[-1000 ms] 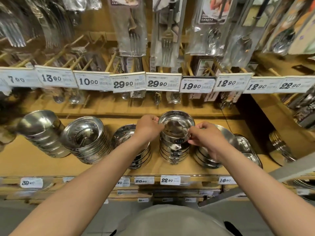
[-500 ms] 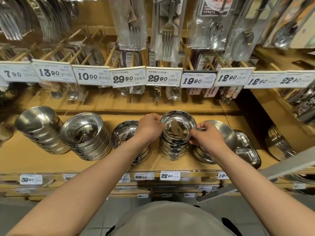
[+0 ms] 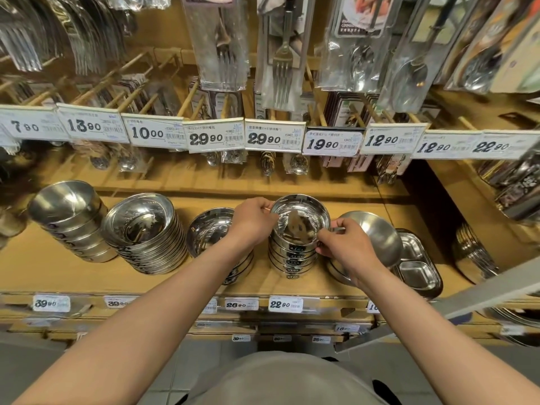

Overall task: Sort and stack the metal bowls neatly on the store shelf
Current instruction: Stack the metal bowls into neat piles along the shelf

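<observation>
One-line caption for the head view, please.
Both hands, left hand and right hand, grip the rim of the top bowl on a stack on the store shelf.

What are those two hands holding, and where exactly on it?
The top bowl of the middle stack, by its rim: the left hand grips the rim's left side, the right hand its right side.

left hand (image 3: 253, 222) fingers curled, gripping | right hand (image 3: 346, 247) fingers pinching
</observation>
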The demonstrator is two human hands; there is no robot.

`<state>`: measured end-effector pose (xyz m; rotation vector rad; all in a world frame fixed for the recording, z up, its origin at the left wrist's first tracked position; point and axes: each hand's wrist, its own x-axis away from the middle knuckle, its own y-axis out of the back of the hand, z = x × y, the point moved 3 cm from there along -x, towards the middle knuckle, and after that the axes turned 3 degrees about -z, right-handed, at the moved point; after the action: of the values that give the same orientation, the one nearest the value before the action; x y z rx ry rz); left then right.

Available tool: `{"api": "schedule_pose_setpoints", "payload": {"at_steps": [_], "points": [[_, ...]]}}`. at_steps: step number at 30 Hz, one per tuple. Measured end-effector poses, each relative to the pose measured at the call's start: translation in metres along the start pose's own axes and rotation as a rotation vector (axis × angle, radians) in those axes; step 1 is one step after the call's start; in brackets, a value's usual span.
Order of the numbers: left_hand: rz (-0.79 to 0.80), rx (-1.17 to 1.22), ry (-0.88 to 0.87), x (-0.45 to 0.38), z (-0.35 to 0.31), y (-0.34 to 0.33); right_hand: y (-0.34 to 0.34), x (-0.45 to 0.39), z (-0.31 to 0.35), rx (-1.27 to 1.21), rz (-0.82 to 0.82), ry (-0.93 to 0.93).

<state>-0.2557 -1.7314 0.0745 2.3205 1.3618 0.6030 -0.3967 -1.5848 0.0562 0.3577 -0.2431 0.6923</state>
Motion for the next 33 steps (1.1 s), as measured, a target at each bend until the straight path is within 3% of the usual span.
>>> {"api": "schedule_pose_setpoints", "payload": {"at_steps": [15, 23, 33], "points": [[0.007, 0.078, 0.082, 0.007, 0.011, 0.009, 0.014, 0.011, 0.000, -0.026, 0.076, -0.068], [-0.015, 0.200, 0.061, 0.028, 0.007, 0.041, 0.033, 0.019, -0.006, -0.105, 0.032, -0.069], [0.008, 0.307, 0.076, 0.051, 0.019, 0.044, 0.048, 0.034, -0.009, -0.174, 0.022, 0.020]]}}
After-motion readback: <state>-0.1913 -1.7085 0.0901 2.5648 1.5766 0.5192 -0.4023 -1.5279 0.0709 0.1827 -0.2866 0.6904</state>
